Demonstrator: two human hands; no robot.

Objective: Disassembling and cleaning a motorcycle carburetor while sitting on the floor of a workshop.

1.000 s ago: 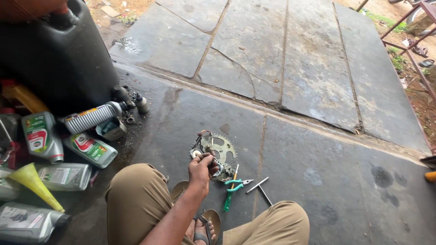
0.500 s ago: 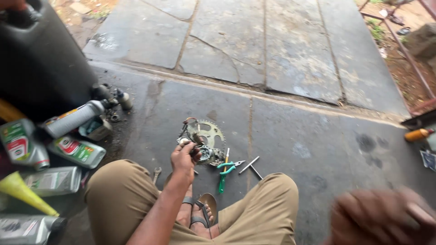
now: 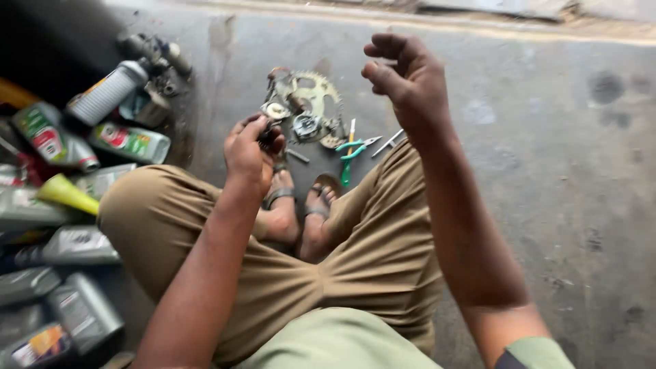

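Left hand: your left hand (image 3: 249,154) is curled, fingers pinched together on a small dark metal part (image 3: 268,137) held just above the floor; what kind of part it is you cannot tell.
Right hand: your right hand (image 3: 408,82) is raised in the air, fingers loosely bent and apart, holding nothing and touching nothing.
Hands together: well apart, the left low by your feet, the right high over your right knee.
Sprocket: a toothed grey sprocket (image 3: 316,89) lies flat on the concrete floor (image 3: 547,137), just beyond your left hand, with small round metal pieces (image 3: 307,126) heaped against it.
Pliers: green-handled pliers (image 3: 352,154) lie just right of the heap, beside a thin metal wrench (image 3: 388,142).
Bottles: oil bottles (image 3: 130,142) lie on their sides in a pile at your left, caps on; contents not visible. A grey spray can (image 3: 106,92) lies among them.
Funnel: a yellow funnel (image 3: 65,193) lies tilted on the bottles.
Feet: your sandalled feet (image 3: 301,205) are crossed in front of you, near the pliers.
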